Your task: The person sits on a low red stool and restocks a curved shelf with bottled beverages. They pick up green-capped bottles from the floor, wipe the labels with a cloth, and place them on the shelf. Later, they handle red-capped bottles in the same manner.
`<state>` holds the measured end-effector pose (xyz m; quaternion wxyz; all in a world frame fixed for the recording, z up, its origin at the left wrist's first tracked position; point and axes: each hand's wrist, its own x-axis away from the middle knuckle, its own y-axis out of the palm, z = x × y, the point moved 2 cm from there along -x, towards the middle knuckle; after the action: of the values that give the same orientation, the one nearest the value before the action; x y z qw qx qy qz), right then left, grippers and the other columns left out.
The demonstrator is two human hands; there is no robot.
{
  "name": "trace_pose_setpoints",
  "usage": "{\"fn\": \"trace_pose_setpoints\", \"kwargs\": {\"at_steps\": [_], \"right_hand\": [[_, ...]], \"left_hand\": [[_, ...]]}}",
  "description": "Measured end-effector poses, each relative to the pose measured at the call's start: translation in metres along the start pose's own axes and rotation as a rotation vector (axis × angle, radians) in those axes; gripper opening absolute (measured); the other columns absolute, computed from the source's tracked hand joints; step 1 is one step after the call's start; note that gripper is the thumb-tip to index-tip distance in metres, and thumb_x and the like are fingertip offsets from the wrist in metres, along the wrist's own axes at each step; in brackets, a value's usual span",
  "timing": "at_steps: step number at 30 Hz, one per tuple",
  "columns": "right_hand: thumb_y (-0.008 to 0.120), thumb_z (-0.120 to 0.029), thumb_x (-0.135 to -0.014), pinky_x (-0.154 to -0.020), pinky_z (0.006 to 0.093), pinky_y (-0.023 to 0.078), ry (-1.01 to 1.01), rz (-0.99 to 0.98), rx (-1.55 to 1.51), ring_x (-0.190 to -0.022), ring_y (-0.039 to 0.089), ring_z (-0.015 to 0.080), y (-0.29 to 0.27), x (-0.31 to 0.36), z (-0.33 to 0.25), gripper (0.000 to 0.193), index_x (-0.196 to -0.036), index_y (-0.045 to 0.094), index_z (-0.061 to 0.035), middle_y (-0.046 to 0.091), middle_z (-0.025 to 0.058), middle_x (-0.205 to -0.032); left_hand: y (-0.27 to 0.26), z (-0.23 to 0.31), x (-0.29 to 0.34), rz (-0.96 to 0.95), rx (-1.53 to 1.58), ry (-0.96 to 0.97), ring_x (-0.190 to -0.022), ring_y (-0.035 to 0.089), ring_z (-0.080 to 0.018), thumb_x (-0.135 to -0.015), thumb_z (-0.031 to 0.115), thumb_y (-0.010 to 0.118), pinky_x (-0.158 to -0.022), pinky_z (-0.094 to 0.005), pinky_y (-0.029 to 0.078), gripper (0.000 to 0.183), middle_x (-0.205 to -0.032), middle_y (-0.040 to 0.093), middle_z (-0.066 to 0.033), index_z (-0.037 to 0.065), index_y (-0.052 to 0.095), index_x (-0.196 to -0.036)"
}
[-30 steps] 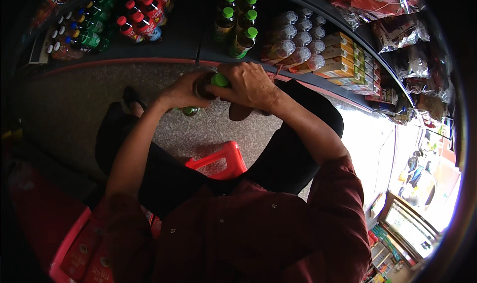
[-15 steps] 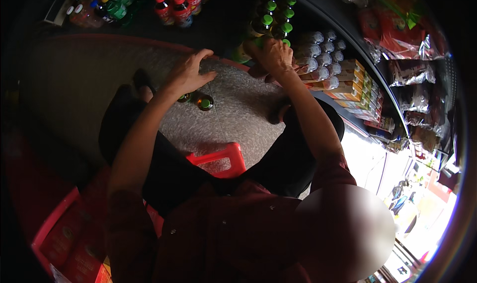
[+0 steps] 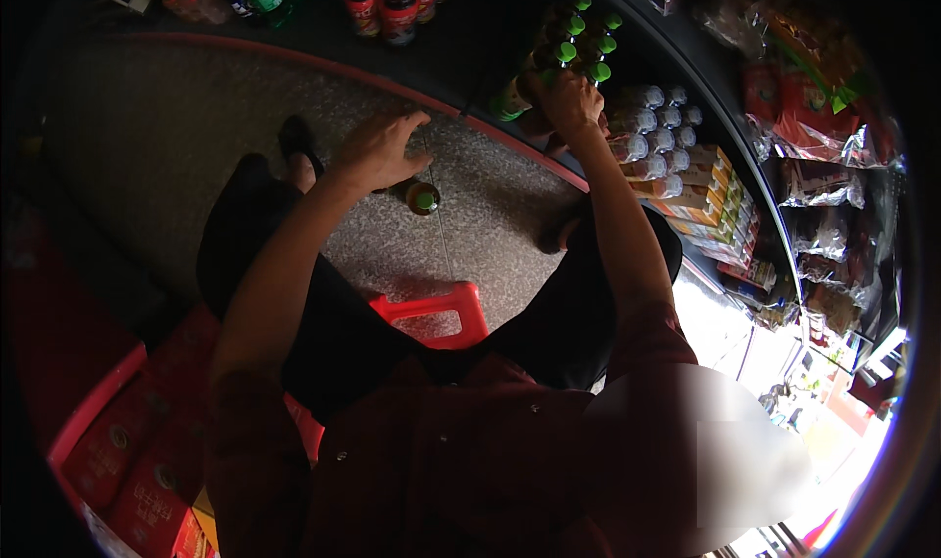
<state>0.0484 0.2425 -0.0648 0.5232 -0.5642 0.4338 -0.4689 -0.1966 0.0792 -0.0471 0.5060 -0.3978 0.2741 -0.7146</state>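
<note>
Clearly, the right hand (image 3: 575, 102) is wrapped round the upper part of a dark bottle (image 3: 512, 100) at the shelf front, upper centre-right of the frame; its finger placement is partly lost in shadow. The left hand (image 3: 377, 151), centre-left, holds nothing visible and hangs over the floor (image 3: 500, 249), thumb and fingers spread in a wide curve. Just below its fingertips another green-capped bottle (image 3: 422, 200) stands on the floor, probably within easy reach for that reason.

Behind the right hand, the green-capped bottles (image 3: 567, 52) line up in files running back, likely so the front ones come easily to reach. Clear-capped bottles (image 3: 637, 147) crowd close on the right, with stacked cartons (image 3: 698, 188) beyond, so that side is tight. More room lies left, where bare shelf (image 3: 475, 53) stretches toward the red-capped bottles (image 3: 398, 16), upper centre. The shelf's red edge (image 3: 392, 89) slants down rightward below both groups; open floor separates it from the red stool (image 3: 469, 315), lower centre.
</note>
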Motion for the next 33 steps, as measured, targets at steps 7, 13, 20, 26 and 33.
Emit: {"fn": "trace_pose_setpoints", "kwargs": {"at_steps": [7, 13, 20, 26, 33], "right_hand": [[0.056, -0.06, -0.084, -0.075, 0.0432, 0.053, -0.017, 0.062, -0.044, -0.09, 0.068, 0.0317, 0.005, -0.002, 0.003, 0.058, -0.095, 0.07, -0.0036, 0.069, 0.0144, -0.094], [0.054, -0.061, -0.085, -0.076, 0.0444, 0.053, 0.009, 0.042, -0.028, -0.092, 0.067, 0.033, 0.005, 0.002, 0.004, 0.061, -0.097, 0.068, -0.003, 0.068, 0.0159, -0.095], [0.053, -0.063, -0.086, -0.073, 0.0437, 0.053, -0.073, 0.074, -0.056, -0.088, 0.068, 0.0307, -0.013, 0.012, 0.009, 0.061, -0.099, 0.066, -0.0049, 0.069, 0.0159, -0.092], [0.055, -0.068, -0.08, -0.086, 0.0454, 0.051, 0.031, -0.023, -0.326, -0.096, 0.066, 0.0363, -0.041, 0.029, 0.034, 0.064, -0.098, 0.069, -0.0085, 0.07, 0.019, -0.094], [0.06, -0.06, -0.081, -0.08, 0.0455, 0.053, 0.078, -0.03, -0.169, -0.09, 0.067, 0.0367, -0.048, 0.059, 0.108, 0.056, -0.094, 0.068, -0.0063, 0.069, 0.0211, -0.091]], "left_hand": [[0.02, 0.007, -0.004, -0.1, -0.033, 0.004, -0.114, 0.058, -0.0294, -0.081, 0.029, 0.073, -0.095, -0.0409, 0.049, 0.056, -0.121, 0.06, -0.0143, 0.009, 0.052, -0.129], [0.032, 0.008, -0.009, -0.159, -0.066, 0.031, -0.116, 0.057, -0.0283, -0.079, 0.025, 0.075, -0.095, -0.0402, 0.049, 0.059, -0.124, 0.059, -0.0125, 0.01, 0.051, -0.131], [0.086, 0.01, -0.01, -0.425, -0.222, 0.141, -0.111, 0.057, -0.0288, -0.068, 0.029, 0.081, -0.091, -0.043, 0.05, 0.069, -0.123, 0.056, -0.0111, 0.009, 0.05, -0.127], [0.136, -0.004, -0.006, -0.574, -0.412, 0.079, -0.117, 0.054, -0.0289, -0.069, 0.029, 0.08, -0.095, -0.0427, 0.049, 0.075, -0.131, 0.052, -0.0106, 0.006, 0.046, -0.132], [0.11, 0.009, -0.034, -0.185, -0.183, 0.068, -0.123, 0.049, -0.0348, -0.075, 0.027, 0.077, -0.102, -0.0431, 0.042, 0.077, -0.133, 0.051, -0.0166, 0.007, 0.04, -0.14]]}}
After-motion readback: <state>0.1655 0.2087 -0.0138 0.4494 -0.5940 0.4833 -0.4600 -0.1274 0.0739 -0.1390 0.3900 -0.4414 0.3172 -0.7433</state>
